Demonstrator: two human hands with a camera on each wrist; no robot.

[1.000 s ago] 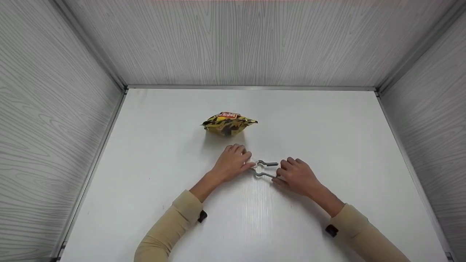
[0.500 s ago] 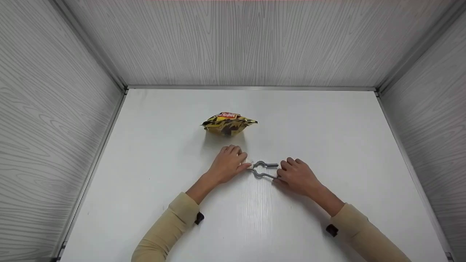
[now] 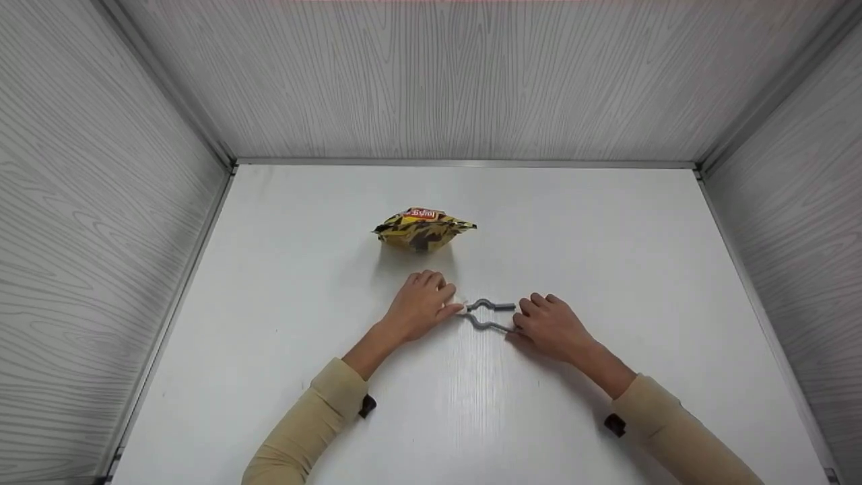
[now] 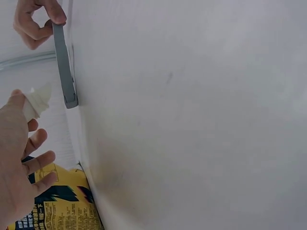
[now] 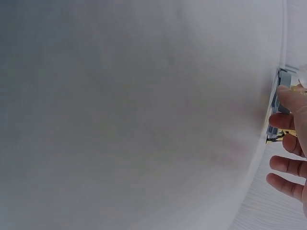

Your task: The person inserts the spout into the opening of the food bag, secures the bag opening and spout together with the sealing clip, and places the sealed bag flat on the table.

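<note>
My left hand [image 3: 419, 306] pinches a small white cap-like piece with ridges [image 4: 36, 102] between thumb and forefinger, clearest in the left wrist view. Right beside that piece is a grey plastic bag clip [image 3: 480, 325], its two arms spread apart, each with a curved bend. In the head view my right hand [image 3: 552, 328] pinches the end of the clip's nearer arm; the farther arm is free of the fingers. From the left wrist the clip appears edge-on, close to the tabletop. Whether the white piece touches the clip is unclear.
A yellow and black chip bag [image 3: 423, 232] with a red label stands upright behind my left hand. Grey wood-grained panels [image 3: 431, 81] rise at the back and both sides of the white table [image 3: 606, 222].
My left hand has drawn slightly left and back from the clip, then stayed nearly still. More of the clip's left end shows. The right hand and chip bag have hardly moved.
</note>
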